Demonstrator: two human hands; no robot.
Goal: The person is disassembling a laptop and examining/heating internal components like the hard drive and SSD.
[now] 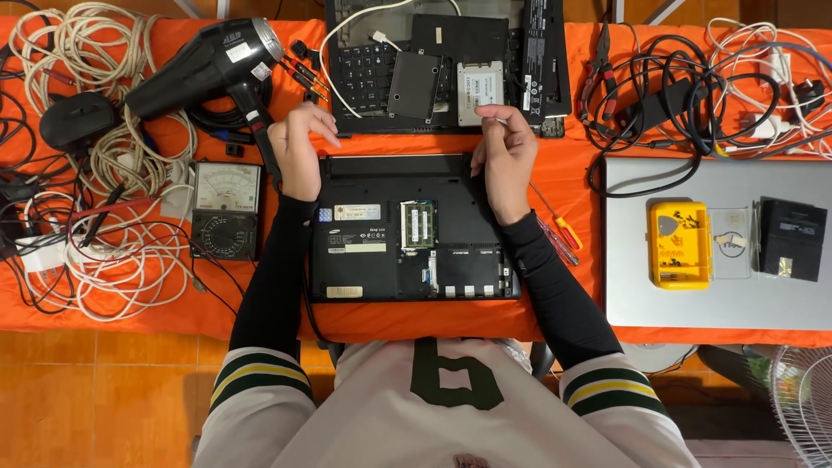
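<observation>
Left hand (297,149), fingers loosely curled and holding nothing, rests at the far left corner of the upturned black laptop (407,230) on the orange tabletop (572,186). Right hand (505,160), fingertips pinched together, hovers over the laptop's far right corner; whether it holds anything I cannot tell.

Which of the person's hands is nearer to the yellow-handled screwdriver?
Right. The right hand rests just beside the yellow-handled screwdriver; the left hand is across the laptop.
</observation>
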